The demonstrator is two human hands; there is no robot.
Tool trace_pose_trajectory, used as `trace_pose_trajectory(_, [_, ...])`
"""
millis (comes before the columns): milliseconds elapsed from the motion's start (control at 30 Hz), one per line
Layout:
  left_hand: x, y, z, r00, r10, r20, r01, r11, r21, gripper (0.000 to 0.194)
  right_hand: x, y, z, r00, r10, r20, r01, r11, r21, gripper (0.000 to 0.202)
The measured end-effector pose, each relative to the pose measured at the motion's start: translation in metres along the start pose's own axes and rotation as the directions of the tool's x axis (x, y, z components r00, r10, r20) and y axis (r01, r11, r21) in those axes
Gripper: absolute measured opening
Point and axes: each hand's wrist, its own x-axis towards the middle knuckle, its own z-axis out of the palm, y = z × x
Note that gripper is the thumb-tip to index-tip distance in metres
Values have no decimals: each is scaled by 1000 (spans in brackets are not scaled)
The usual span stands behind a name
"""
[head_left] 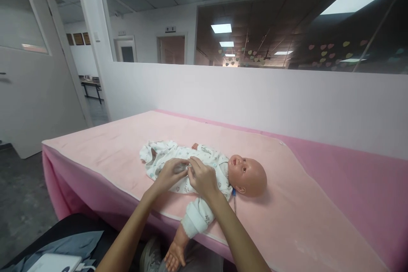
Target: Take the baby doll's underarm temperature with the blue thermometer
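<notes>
A baby doll (248,178) lies on its back, head to the right, dressed in a white printed baby romper (178,153). My left hand (172,175) is closed, thumb and fingers pinched at the romper's front over the belly. Beside it, fingertips nearly meeting, my right hand (203,178) pinches the same part of the cloth. The exact bit of fabric between the fingers is hidden. One doll arm with its cuffed sleeve (196,216) hangs past the table's near edge, the doll's hand (174,256) palm up. The romper's leg end lies rumpled at the left.
A pink sheet (312,204) covers the table, which stands against a white wall with a window above. Close to the doll's neck lies a thin blue-tipped object (234,193). At lower left, a white device (55,262) with a cable rests near my lap.
</notes>
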Motion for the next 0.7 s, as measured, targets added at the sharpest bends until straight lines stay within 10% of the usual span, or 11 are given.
trace_pose_trajectory(700, [10,3,-7,995,-44,86,34,992,120,25,2,-2,13,991,102,88,-90,986,-140,16])
